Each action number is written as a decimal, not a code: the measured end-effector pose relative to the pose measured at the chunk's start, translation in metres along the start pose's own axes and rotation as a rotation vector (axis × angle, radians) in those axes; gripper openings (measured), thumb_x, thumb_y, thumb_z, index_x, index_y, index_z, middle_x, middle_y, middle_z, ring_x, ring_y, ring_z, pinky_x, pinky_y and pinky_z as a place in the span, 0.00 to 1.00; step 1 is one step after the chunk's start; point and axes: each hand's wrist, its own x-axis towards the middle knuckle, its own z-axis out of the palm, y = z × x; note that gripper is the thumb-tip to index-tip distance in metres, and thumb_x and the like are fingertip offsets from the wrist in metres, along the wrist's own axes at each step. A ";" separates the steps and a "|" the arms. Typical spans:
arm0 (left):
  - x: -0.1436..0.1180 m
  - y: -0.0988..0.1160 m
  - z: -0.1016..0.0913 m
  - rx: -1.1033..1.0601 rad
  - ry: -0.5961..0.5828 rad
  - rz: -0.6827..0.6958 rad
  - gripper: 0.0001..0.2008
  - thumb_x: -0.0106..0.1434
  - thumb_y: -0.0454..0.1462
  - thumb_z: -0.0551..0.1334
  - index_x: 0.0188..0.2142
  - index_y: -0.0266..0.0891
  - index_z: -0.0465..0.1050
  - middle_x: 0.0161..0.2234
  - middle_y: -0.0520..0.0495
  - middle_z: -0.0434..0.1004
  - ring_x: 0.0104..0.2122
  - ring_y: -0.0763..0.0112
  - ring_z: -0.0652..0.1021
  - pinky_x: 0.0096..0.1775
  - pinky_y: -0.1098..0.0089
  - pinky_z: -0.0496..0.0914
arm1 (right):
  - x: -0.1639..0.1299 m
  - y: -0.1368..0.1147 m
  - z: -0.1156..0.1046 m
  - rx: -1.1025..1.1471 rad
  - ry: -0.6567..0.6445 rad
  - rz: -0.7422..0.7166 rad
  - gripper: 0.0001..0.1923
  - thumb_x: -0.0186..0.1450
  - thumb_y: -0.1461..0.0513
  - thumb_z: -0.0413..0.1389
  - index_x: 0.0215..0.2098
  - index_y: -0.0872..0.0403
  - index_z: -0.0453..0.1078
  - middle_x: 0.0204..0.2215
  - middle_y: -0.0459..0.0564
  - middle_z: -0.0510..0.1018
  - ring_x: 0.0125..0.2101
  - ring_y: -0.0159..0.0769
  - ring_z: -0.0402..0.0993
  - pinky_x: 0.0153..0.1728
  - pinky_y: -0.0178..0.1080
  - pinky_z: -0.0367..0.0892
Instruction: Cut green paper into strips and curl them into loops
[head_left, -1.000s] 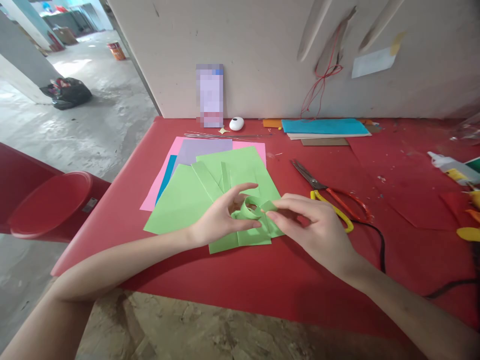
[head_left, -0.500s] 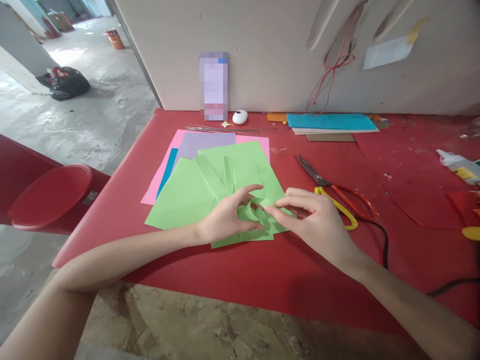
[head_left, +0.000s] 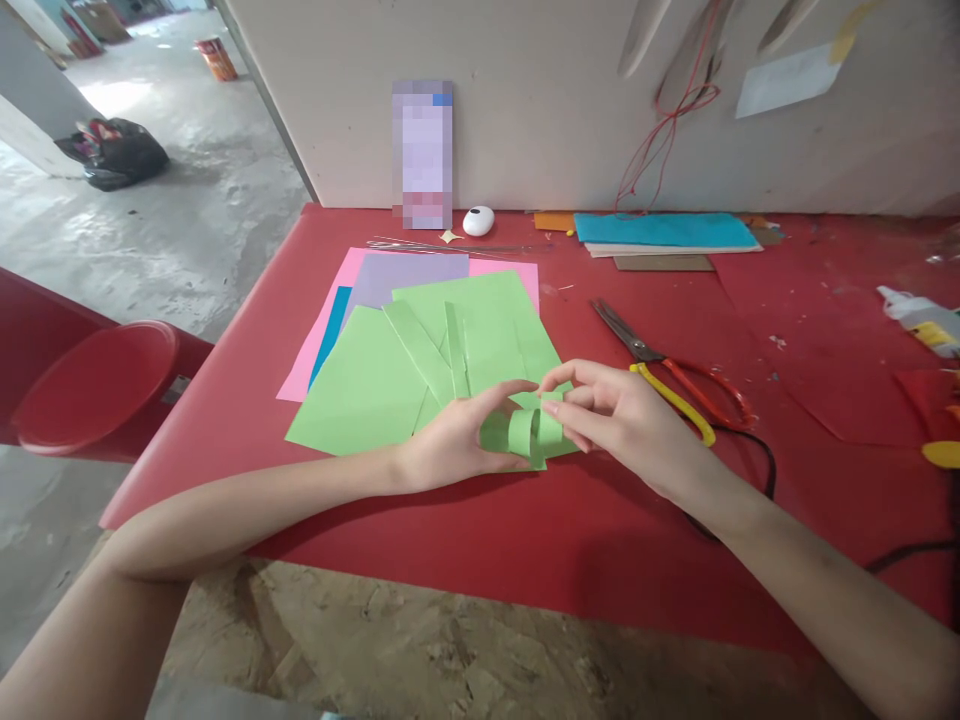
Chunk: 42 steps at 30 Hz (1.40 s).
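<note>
1. Now your left hand [head_left: 457, 440] pinches the curled green paper strip [head_left: 523, 432], fingers partly curled.
2. Your right hand [head_left: 611, 420] grips the strip's other end, directly beside the left.
3. Green sheets [head_left: 375, 385] lie under both hands.

Paper sheets [head_left: 375, 385] lay at the bench [head_left: 487, 540] centre. Scissors [head_left: 667, 370] lay at their 3 o'clock, a paper stack [head_left: 664, 232] at 1 o'clock by the wall, a glue bottle [head_left: 921, 320] far toward 3 o'clock.

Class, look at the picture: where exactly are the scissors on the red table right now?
In the head view, the scissors lie flat on the red table, just beyond the right hand and right of the green paper sheets.
</note>
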 end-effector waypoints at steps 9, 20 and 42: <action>0.002 -0.007 0.003 -0.115 0.008 0.084 0.27 0.55 0.36 0.64 0.53 0.40 0.58 0.36 0.49 0.75 0.38 0.70 0.76 0.43 0.67 0.69 | 0.002 0.006 -0.001 0.188 -0.062 0.012 0.05 0.60 0.60 0.52 0.33 0.54 0.66 0.13 0.39 0.63 0.16 0.25 0.58 0.18 0.31 0.58; 0.003 -0.003 0.000 -0.090 0.103 0.191 0.07 0.60 0.34 0.59 0.39 0.37 0.68 0.30 0.51 0.70 0.29 0.77 0.72 0.35 0.74 0.69 | 0.004 0.009 -0.003 0.287 -0.049 -0.039 0.07 0.60 0.59 0.54 0.31 0.54 0.69 0.19 0.43 0.69 0.18 0.25 0.60 0.19 0.31 0.59; -0.001 0.003 -0.001 -0.470 0.083 0.020 0.07 0.55 0.33 0.63 0.35 0.35 0.73 0.32 0.49 0.78 0.30 0.75 0.79 0.35 0.75 0.73 | -0.008 0.000 -0.004 -0.308 0.359 -0.371 0.05 0.59 0.66 0.54 0.30 0.53 0.72 0.18 0.42 0.69 0.19 0.27 0.62 0.20 0.32 0.60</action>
